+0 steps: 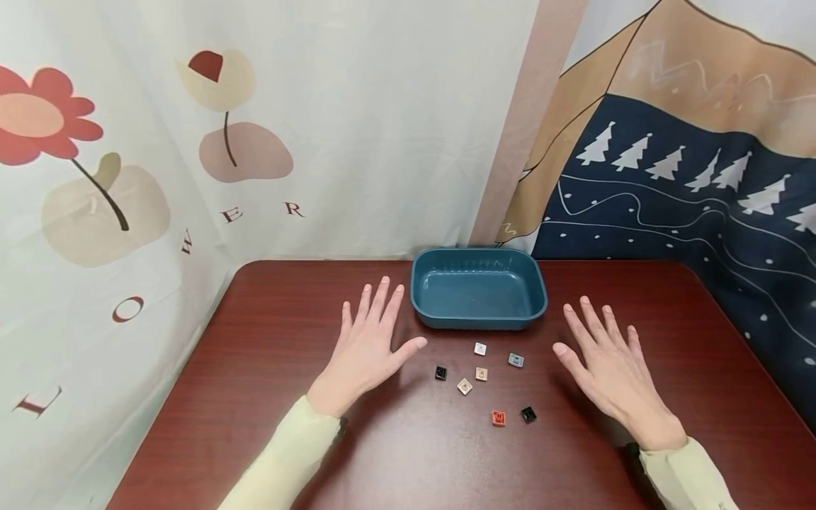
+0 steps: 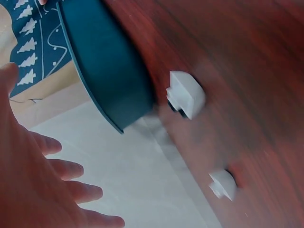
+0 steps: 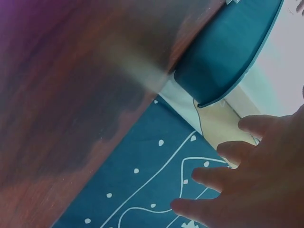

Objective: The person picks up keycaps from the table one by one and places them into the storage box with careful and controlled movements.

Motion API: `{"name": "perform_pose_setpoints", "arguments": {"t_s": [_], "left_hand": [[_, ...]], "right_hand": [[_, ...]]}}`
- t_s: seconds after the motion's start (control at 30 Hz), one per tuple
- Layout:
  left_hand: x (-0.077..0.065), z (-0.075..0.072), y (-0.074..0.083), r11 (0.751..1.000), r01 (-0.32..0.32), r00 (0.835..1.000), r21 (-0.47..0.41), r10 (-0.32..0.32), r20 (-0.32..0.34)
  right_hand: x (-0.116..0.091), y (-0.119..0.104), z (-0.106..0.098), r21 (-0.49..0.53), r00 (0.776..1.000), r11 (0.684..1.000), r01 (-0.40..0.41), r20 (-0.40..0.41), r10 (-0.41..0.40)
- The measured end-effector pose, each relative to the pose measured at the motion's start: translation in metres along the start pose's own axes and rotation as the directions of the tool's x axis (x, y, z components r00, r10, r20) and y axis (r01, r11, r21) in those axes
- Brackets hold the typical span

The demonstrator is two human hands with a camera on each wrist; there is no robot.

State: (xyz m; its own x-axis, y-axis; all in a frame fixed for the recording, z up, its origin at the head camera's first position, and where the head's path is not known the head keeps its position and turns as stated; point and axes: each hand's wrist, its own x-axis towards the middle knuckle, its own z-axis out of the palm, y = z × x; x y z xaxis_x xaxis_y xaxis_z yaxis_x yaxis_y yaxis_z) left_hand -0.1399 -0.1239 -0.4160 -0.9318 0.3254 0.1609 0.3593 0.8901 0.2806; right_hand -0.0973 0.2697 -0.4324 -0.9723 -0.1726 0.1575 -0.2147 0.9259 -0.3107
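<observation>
In the head view my left hand (image 1: 365, 352) is held with fingers spread, left of a blue rectangular tray (image 1: 472, 322), holding nothing. On the tray's right, my right hand (image 1: 613, 372) also has its fingers spread and grips nothing. Small square keycap-like pieces lie between the hands: a white one (image 1: 480, 348), a blue-grey one (image 1: 516, 360), two cream ones (image 1: 481, 374), a red one (image 1: 499, 418) and two black ones (image 1: 440, 372). Two blurred white pieces (image 2: 187, 95) show in the left wrist view; I cannot match them to the head view.
A dark red-brown table (image 1: 255, 397) carries everything. White curtain (image 1: 382, 142) with flower prints hangs behind and to the left; a navy cloth (image 1: 637, 198) with white trees hangs at the right. The tray stands at the table's far edge.
</observation>
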Motion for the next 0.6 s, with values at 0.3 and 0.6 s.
{"name": "perform_pose_setpoints", "arguments": {"t_s": [0.3, 0.6], "left_hand": [[0.024, 0.010, 0.014, 0.999, 0.001, 1.000, -0.042, -0.001, -0.005], [0.044, 0.019, 0.019, 0.996, 0.077, 0.996, -0.032, -0.076, 0.042]], "right_hand": [[-0.002, -0.007, 0.004, -0.007, 1.000, 1.000, 0.018, 0.001, -0.018], [-0.002, -0.015, 0.005, -0.020, 0.999, 0.999, 0.031, 0.036, -0.031]]}}
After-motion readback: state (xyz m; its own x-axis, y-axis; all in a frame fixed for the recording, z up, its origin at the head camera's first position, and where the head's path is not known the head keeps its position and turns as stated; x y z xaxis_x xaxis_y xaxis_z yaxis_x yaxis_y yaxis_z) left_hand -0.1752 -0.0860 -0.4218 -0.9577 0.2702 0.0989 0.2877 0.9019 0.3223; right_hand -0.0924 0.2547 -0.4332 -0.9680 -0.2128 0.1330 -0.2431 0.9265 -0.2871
